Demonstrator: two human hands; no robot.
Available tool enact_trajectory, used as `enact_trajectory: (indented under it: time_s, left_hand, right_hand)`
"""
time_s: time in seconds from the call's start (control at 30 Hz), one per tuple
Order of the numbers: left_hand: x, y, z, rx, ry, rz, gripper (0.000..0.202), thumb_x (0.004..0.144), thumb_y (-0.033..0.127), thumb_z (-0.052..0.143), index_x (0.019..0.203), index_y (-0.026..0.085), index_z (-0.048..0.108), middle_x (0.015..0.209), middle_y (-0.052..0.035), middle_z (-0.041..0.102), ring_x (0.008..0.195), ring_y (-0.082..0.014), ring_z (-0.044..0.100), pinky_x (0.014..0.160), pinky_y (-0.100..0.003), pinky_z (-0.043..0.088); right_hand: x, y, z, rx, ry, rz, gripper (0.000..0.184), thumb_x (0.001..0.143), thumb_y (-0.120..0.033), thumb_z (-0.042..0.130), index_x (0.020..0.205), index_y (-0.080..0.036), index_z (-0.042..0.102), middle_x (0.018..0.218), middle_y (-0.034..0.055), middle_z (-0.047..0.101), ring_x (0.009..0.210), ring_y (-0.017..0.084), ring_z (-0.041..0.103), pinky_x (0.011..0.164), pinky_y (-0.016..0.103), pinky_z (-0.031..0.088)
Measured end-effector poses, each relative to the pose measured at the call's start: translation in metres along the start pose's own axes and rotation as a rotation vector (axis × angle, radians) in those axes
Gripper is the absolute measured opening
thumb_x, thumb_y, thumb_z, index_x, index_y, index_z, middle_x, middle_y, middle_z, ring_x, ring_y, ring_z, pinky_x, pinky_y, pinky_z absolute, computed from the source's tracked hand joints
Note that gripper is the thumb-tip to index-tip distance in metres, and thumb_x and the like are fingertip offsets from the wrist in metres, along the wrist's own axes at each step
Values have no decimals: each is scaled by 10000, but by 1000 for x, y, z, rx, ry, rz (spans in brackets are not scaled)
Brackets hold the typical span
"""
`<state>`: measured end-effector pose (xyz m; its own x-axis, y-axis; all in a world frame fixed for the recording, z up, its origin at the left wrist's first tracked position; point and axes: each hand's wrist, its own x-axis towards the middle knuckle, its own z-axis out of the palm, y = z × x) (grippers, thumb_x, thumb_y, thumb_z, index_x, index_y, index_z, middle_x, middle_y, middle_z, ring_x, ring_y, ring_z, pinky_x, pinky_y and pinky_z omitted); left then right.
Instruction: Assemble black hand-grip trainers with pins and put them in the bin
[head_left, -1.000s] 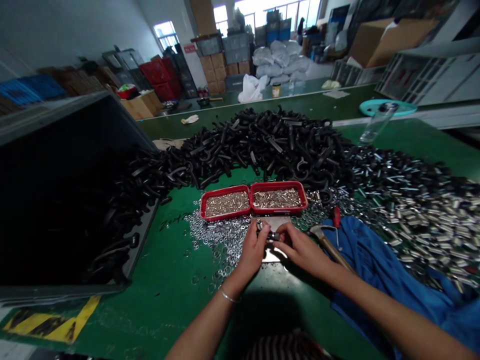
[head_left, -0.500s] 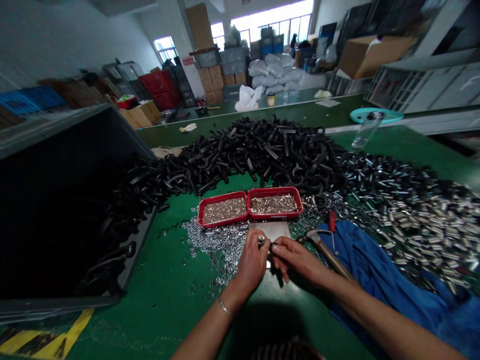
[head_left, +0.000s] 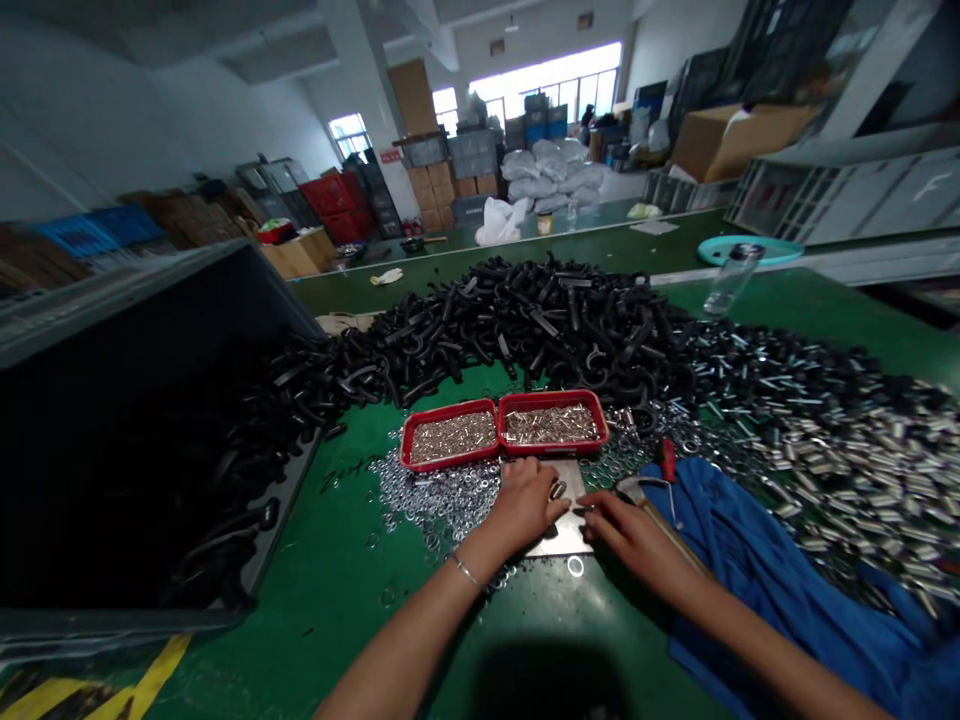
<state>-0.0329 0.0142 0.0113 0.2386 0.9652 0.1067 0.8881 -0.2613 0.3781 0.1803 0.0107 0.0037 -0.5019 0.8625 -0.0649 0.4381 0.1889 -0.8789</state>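
Note:
My left hand is closed round a small shiny metal cylinder, whose end shows between thumb and fingers. It rests over a flat metal plate on the green table. Just right of it, my right hand has thumb and fingers pinched together at the plate's right edge. Something small and dark shows at those fingertips, too small to name. A loose ring lies just below the plate. Many metal rings are scattered to the left of my left hand.
Two red trays of small pins stand behind the plate. Beyond them rises a heap of black curved parts. A hammer, a red-handled tool and a blue cloth lie right, near metal cylinders. A grey crate stands left.
My hands, close together above the plate before, have come down onto it and moved slightly apart. The cylinder in my left hand is lower and tilted. The view has tipped up a little.

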Motion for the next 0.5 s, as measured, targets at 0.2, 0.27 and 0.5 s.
enact_trajectory:
  time_s: [0.2,0.27,0.5]
  left_hand:
    - [75,-22,-32,198,-44,-68,167,929,172,538,952,156,703,1030,-134,664,1059,-257,598,972,-400,447]
    - [102,-30,-34,252,-121,-113,135,867,102,593,884,117,726,978,-174,694,1004,-278,639,937,-398,471]
    - [118,-38,-15,252,-91,-126,214,865,36,526,892,80,733,933,-203,715,945,-286,676,908,-406,487]
  right_hand:
    - [-35,27,-41,-147,51,59,323,994,-449,403,1106,-250,631,915,57,721,808,237,680,775,360,530]
    - [-42,36,-48,-250,134,43,330,991,-443,403,1107,-247,642,1020,83,715,918,259,678,853,394,527]
    - [-64,60,-49,-633,194,4,338,939,-419,492,1180,-234,640,1035,134,675,950,316,655,845,466,510]
